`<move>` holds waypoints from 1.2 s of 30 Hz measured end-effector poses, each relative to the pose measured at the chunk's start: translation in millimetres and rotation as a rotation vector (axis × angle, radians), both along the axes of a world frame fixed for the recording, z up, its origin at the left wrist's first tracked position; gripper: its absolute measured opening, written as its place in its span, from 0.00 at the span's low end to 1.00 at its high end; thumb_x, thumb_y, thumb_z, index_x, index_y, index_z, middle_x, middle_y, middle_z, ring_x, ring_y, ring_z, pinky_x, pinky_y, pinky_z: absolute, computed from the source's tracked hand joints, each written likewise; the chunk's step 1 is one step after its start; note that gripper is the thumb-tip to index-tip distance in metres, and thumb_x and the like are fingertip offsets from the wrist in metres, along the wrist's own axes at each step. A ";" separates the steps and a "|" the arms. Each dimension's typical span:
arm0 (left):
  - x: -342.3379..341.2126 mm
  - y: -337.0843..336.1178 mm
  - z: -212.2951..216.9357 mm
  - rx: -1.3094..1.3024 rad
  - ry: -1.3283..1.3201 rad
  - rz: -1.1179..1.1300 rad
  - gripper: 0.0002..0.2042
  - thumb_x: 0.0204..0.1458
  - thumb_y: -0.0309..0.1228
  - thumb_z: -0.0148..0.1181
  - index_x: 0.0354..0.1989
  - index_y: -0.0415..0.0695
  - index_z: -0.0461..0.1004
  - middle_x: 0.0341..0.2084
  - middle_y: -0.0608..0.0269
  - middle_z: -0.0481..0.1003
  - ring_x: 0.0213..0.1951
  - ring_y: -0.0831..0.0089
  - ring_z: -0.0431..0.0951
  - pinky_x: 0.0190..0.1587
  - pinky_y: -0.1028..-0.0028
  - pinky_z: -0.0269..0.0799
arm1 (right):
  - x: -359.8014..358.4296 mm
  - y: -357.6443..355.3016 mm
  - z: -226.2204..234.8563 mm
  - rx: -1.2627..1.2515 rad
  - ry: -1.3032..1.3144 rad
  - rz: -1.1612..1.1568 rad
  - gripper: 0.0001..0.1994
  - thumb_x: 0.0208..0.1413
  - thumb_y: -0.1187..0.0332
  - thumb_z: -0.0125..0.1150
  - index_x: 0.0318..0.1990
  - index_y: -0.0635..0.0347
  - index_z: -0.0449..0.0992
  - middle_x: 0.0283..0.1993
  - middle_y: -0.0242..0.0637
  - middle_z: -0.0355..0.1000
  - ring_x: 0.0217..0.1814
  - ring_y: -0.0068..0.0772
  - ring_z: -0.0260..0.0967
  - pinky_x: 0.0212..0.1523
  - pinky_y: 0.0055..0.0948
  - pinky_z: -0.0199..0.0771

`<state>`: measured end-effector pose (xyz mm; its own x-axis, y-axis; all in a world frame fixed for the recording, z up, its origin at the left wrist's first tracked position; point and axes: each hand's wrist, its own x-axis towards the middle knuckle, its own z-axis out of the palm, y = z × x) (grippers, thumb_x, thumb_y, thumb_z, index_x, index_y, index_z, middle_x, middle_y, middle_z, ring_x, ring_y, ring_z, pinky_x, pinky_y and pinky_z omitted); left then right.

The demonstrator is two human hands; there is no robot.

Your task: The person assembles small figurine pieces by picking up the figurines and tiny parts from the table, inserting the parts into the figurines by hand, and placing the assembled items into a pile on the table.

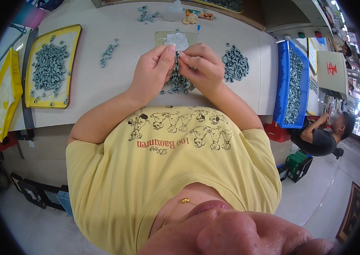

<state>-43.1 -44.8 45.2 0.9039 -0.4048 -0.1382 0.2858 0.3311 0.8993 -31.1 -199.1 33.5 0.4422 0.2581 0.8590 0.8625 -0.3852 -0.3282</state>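
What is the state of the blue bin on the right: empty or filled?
Not empty: the blue bin shows many grey-green stones spread along its inside. How deep they lie, I cannot tell.

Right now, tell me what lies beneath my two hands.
Small grey-green stones show in a pile between the left hand and right hand; anything the hands themselves cover cannot be seen.
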 end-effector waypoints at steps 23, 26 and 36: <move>-1.7 -15.0 -0.1 0.012 -0.111 -0.072 0.12 0.59 0.36 0.43 0.27 0.41 0.65 0.14 0.76 0.59 0.16 0.89 0.54 0.18 0.86 0.51 | -5.7 -19.7 8.8 0.050 0.297 -0.088 0.11 0.37 0.84 0.61 0.33 0.65 0.76 0.32 0.39 0.72 0.30 0.29 0.70 0.29 0.21 0.69; -4.1 -21.1 -0.9 -0.023 -0.124 -0.106 0.12 0.58 0.35 0.44 0.28 0.41 0.65 0.15 0.76 0.59 0.16 0.90 0.53 0.17 0.86 0.49 | -8.8 -29.8 12.7 0.024 0.334 -0.056 0.11 0.41 0.82 0.60 0.36 0.64 0.76 0.34 0.39 0.72 0.31 0.30 0.70 0.31 0.21 0.70; -5.4 -31.5 0.2 -0.108 -0.024 -0.141 0.11 0.57 0.34 0.45 0.28 0.40 0.66 0.13 0.76 0.58 0.15 0.88 0.53 0.16 0.84 0.49 | -8.6 -48.6 14.1 -0.020 0.335 0.002 0.09 0.45 0.78 0.60 0.37 0.63 0.76 0.35 0.38 0.73 0.32 0.30 0.70 0.31 0.22 0.71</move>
